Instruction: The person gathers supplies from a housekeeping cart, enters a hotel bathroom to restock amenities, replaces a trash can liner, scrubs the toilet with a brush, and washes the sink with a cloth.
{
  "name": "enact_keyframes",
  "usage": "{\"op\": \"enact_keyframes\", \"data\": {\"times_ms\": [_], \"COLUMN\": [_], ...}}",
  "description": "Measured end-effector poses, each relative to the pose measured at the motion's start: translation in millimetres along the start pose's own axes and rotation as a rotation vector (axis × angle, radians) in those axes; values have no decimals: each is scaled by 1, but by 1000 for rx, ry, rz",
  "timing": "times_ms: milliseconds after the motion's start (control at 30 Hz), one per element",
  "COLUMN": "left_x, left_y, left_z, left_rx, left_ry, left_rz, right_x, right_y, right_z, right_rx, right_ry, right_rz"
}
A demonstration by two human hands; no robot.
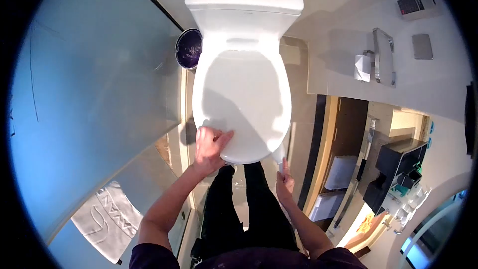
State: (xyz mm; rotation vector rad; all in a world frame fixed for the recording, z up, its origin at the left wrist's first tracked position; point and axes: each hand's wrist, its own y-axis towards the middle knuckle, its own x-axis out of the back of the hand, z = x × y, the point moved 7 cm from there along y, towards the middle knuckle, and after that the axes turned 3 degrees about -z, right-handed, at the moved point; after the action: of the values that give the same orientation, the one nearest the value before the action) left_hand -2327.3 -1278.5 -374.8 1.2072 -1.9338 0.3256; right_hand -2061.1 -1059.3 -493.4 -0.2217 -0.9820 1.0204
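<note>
A white toilet with its lid (249,94) down fills the middle of the head view. My left hand (211,147) is at the lid's front left edge, with the thumb across the top and the other fingers curled at the rim. Low on the right side of the bowl, my right hand (285,184) is closed around a slim white object (280,159). Its upper part lies close to the lid's front right edge, and its exact kind cannot be made out.
A dark-lined bin (189,50) stands left of the toilet beside a frosted glass panel (99,69). A towel (108,219) hangs lower left. On the right wall are a paper roll (362,68) and a metal bar (383,57); beyond is a cluttered counter with a black organizer (396,169).
</note>
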Motion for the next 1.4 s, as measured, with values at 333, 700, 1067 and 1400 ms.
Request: {"op": "enact_keyframes", "data": {"times_ms": [333, 700, 1067, 1400], "left_x": [66, 59, -85, -90], "left_y": [128, 132, -59, -90], "left_z": [17, 1, 43, 57], "left_rx": [80, -32, -217, -182], "left_ry": [-485, -61, 141, 57], "left_rz": [-261, -6, 469, 411], "right_x": [-22, 17, 72, -78], "right_y": [7, 27, 224, 278], "right_z": [37, 40, 221, 331], "right_rx": [33, -382, 506, 776], "right_ry": [98, 769, -304, -1182], "right_rz": [175, 57, 55, 143]}}
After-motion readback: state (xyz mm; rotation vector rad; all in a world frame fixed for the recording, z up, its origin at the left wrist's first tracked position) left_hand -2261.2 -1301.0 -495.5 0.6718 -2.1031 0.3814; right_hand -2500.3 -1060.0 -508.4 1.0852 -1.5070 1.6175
